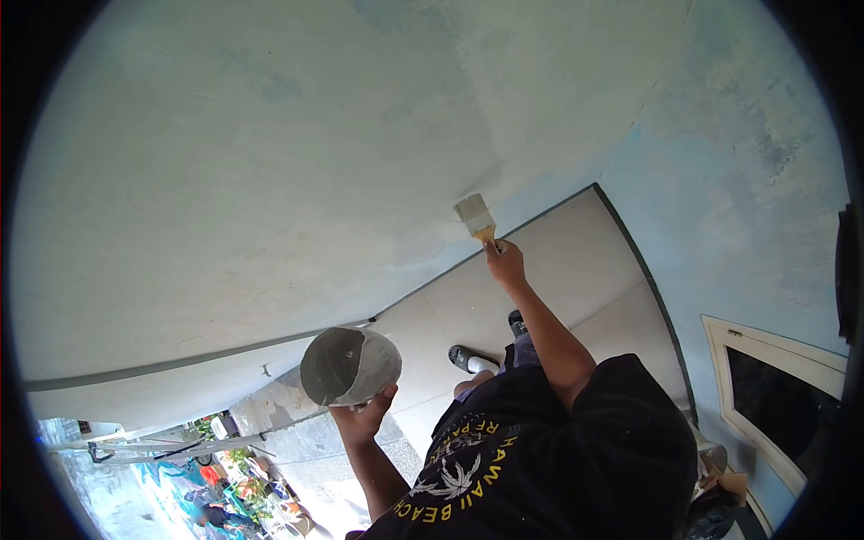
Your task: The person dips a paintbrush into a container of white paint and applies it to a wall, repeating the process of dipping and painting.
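Observation:
My right hand [506, 261] is closed around the handle of a wide paintbrush [474, 214]. The brush's pale bristles point up and left, right at the surface of the light-coloured wall [270, 180]. Lower and to the left, my left hand [364, 416] grips a round paint container [376, 367] from below and the side. The container is tilted so its mouth faces me, with dark grey showing inside and a paler smear along its inner wall.
A dark strip [207, 349] runs along the wall's foot above the tiled floor [576, 261]. At right are a pale-framed window [720, 360] and some boxes [731, 486]. Lower left, a person [216, 516] is among colourful clutter outside.

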A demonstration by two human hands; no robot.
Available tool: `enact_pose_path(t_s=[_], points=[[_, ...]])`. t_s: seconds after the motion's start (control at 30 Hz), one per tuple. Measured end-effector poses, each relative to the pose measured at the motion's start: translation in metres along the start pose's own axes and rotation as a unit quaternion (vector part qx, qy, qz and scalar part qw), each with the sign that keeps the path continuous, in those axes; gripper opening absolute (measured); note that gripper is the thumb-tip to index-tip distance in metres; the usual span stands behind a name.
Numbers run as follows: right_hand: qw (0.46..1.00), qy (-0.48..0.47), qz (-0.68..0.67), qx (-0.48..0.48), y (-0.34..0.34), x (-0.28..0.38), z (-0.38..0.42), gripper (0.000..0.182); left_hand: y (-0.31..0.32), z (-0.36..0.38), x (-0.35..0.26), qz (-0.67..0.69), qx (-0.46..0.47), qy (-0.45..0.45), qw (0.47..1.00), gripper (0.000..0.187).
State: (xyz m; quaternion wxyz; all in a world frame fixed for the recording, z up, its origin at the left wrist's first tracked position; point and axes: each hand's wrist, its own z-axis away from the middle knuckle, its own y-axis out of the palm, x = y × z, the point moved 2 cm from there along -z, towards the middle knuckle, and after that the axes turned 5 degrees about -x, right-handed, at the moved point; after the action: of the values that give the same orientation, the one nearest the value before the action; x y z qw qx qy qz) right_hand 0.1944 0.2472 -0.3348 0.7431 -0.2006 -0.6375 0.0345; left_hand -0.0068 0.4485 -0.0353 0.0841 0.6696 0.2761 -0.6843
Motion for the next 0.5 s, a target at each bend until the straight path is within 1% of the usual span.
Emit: enact_pose_path(t_s=[0.03,0.07,0.13,0.2,0.27,0.33,0.4,0.47,0.5], points=[[1.0,-0.001,-0.007,-0.005,0.003,-0.005,0.001,0.041,0.001,0.001,-0.002,-0.003,0.003,0.019,1.0,0.084],[1.0,0.002,-0.007,-0.002,0.007,-0.01,-0.004,0.041,-0.001,0.002,0.001,-0.006,0.002,0.015,1.0,0.084],[0.995,0.07,0.02,0.07,0.007,-0.008,-0.019,0.039,-0.007,0.005,0.008,-0.009,-0.01,-0.043,0.999,0.084],[0.995,0.066,0.022,0.068,0.004,-0.005,-0.02,0.039,-0.005,0.001,0.007,-0.008,-0.001,-0.032,0.999,0.084],[0.998,0.033,0.025,0.037,0.001,-0.012,-0.009,0.039,-0.005,0.002,0.004,-0.016,0.009,-0.026,0.999,0.084],[0.999,0.023,0.022,0.039,0.001,-0.026,0.003,0.039,-0.002,0.002,0.002,-0.007,-0.005,-0.018,1.0,0.084],[0.999,0.008,0.019,0.041,0.005,-0.029,-0.005,0.04,-0.004,0.0,0.003,-0.011,-0.004,-0.013,1.0,0.084],[0.995,0.078,0.012,0.058,0.009,-0.025,-0.024,0.041,-0.005,0.002,0.004,-0.02,0.0,-0.017,1.0,0.084],[0.995,0.083,0.013,0.057,0.005,-0.024,-0.024,0.041,-0.006,0.002,0.003,-0.015,-0.001,-0.027,1.0,0.084]])
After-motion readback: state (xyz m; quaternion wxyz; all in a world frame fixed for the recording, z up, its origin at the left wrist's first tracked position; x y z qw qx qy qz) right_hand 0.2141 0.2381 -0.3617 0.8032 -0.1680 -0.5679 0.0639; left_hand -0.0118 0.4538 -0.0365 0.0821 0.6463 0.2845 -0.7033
